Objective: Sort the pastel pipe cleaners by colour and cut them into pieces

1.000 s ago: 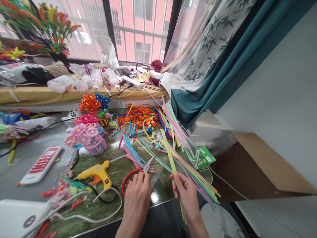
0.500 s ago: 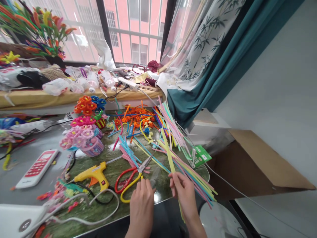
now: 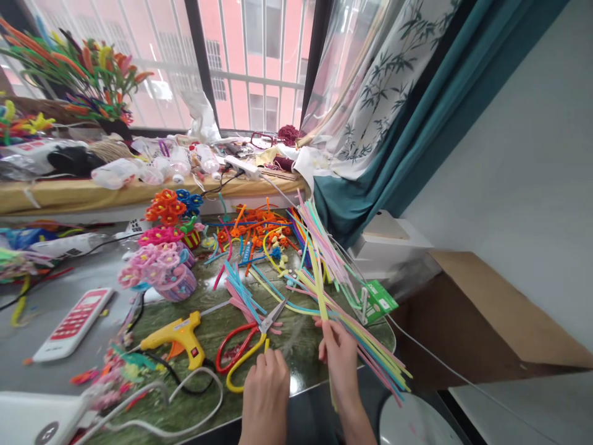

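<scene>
My right hand (image 3: 340, 355) pinches a long yellow pipe cleaner (image 3: 319, 281) that rises from a fan of pastel pipe cleaners (image 3: 352, 309) at the table's right edge. My left hand (image 3: 266, 386) rests on the green marble table (image 3: 194, 402) with fingers loosely curled, holding nothing. Its fingertips lie just below the yellow handle of the red and yellow scissors (image 3: 243, 352), which lie flat on the table.
A yellow glue gun (image 3: 176, 334) with its cord lies left of the scissors. Pink pipe-cleaner flowers in a basket (image 3: 160, 266), a white and red remote (image 3: 71, 322), a green packet (image 3: 382, 303) and loose coloured pipe cleaners surround them. The window sill behind is cluttered.
My left hand has let go of the scissors and drawn back toward me; they now lie on the table. My right hand keeps the yellow pipe cleaner, held more upright.
</scene>
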### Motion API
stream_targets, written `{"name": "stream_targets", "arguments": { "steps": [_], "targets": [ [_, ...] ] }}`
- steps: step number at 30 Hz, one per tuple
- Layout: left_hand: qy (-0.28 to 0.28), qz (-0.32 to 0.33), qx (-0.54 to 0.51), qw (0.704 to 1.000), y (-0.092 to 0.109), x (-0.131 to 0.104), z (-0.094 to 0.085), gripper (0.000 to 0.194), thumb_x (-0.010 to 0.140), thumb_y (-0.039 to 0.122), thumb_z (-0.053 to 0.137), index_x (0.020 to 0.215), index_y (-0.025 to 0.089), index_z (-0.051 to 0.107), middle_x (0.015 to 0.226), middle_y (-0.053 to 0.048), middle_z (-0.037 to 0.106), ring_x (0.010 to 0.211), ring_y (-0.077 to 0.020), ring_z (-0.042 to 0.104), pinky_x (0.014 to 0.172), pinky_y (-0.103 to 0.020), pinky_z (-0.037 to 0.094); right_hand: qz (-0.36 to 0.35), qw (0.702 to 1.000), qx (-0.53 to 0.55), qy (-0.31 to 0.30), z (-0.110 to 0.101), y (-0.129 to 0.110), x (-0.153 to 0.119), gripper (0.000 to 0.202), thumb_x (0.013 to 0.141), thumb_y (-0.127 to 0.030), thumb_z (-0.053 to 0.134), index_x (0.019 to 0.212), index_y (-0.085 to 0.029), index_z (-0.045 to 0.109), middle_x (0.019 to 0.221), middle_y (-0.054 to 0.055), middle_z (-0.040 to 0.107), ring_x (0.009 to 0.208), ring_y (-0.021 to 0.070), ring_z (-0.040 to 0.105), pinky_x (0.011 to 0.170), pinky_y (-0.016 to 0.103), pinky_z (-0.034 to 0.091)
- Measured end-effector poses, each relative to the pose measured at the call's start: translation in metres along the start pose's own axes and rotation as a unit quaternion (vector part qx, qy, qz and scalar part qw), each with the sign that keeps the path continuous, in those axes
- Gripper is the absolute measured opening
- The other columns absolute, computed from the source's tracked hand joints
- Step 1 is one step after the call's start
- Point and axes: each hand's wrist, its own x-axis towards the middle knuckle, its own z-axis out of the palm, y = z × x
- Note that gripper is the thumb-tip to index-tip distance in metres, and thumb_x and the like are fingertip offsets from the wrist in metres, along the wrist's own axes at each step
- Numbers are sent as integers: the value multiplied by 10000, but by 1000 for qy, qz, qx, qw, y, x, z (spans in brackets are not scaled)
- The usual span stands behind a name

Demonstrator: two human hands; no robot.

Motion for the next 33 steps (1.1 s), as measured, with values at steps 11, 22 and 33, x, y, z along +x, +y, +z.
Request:
{"name": "stream_targets", "arguments": {
  "steps": [11,22,33],
  "targets": [
    [-96,-58,-662,741,-74,-25,-4,321,926,521,431,890,213,514,535,55,554,427,-120,520,458,-207,389,-5,998,-55,16,-2,-15,-8,539,729,-668,646,719,-130,684,702,88,699,317,85,446,325,215,313],
    [-150,-109,-865,466,-68,-7,-31,658,705,775,566,806,142,712,494,72,370,421,-46,252,435,-177,194,22,995,28,-88,27,-36,-50,479,782,-620,642,747,-145,690,623,43,667,305,61,418,307,181,278],
    [-1,-89,-807,584,-71,2,-64,344,683,510,770,769,189,683,707,11,605,678,-140,521,625,-204,412,6,996,44,-78,45,-37,-60,457,760,-628,663,727,-175,711,574,22,650,290,87,433,290,200,295]
  ]
}}
